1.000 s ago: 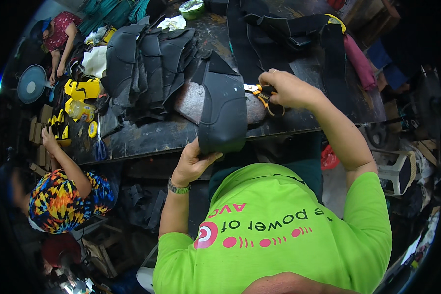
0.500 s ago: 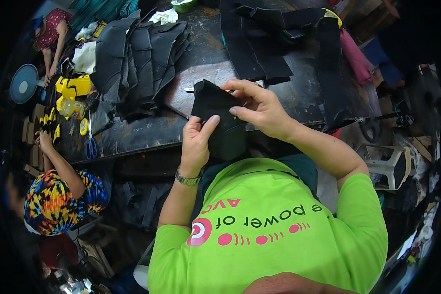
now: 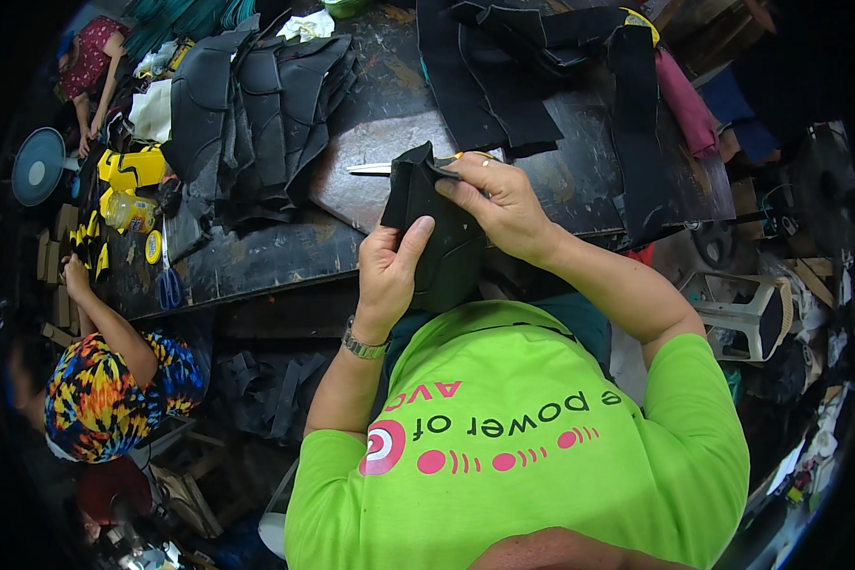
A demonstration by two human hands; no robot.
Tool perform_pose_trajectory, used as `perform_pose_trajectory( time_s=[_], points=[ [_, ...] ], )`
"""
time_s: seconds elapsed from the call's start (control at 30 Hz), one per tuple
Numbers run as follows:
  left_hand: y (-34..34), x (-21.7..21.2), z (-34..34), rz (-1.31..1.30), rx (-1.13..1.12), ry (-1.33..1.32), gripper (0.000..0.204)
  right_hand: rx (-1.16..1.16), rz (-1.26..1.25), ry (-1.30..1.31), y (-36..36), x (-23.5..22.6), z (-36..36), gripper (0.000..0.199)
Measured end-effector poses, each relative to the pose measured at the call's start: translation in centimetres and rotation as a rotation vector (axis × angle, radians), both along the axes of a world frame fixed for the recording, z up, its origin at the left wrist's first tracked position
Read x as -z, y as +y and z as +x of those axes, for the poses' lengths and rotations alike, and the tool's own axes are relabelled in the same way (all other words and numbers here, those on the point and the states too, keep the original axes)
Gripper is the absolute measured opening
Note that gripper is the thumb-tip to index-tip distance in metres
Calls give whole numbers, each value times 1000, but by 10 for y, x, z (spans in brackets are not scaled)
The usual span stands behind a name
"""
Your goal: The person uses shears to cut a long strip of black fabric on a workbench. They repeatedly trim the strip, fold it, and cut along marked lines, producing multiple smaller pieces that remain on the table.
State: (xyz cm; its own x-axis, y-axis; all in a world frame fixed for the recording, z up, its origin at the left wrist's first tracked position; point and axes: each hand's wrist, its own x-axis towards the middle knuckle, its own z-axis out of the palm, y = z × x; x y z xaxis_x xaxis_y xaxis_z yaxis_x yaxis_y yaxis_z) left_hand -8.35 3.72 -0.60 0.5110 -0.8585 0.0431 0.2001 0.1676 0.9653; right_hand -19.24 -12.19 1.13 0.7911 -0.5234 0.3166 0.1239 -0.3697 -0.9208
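A black piece of padded fabric [image 3: 440, 249] is held up in front of me at the table's near edge. My left hand [image 3: 389, 271] grips its left side, the thumb flat on the face and the fingers behind. At the upper right corner my right hand [image 3: 502, 204] pinches the edge, which bends between thumb and fingers. Scissors [image 3: 370, 169] with yellow handles lie on the table behind the piece; the blade points left, and the middle is hidden by the fabric and my right hand.
Layered black fabric pieces [image 3: 261, 114] lie on the dark table [image 3: 247, 266] to the left, more black pieces [image 3: 489, 95] farther right. Blue-handled scissors [image 3: 169, 285], a yellow tape roll [image 3: 154, 247] and a jar [image 3: 131, 211] sit left. Two co-workers are at the left; a stool [image 3: 746, 309] stands right.
My right thumb and fingers have closed onto the fabric's upper right edge, which now bends upward. More of the scissors' blade shows. The whole view has shifted slightly.
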Motion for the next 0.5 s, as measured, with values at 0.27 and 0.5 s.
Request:
perform_pose_trajectory(
  time_s=[0.27,0.5],
  points=[
    [5,1,7,16,58,229,23,-117,994,-14,-7,4,2,22],
    [-18,-22,17,-135,-307,-100,25,-164,934,-38,18,11,5,26]
  ],
)
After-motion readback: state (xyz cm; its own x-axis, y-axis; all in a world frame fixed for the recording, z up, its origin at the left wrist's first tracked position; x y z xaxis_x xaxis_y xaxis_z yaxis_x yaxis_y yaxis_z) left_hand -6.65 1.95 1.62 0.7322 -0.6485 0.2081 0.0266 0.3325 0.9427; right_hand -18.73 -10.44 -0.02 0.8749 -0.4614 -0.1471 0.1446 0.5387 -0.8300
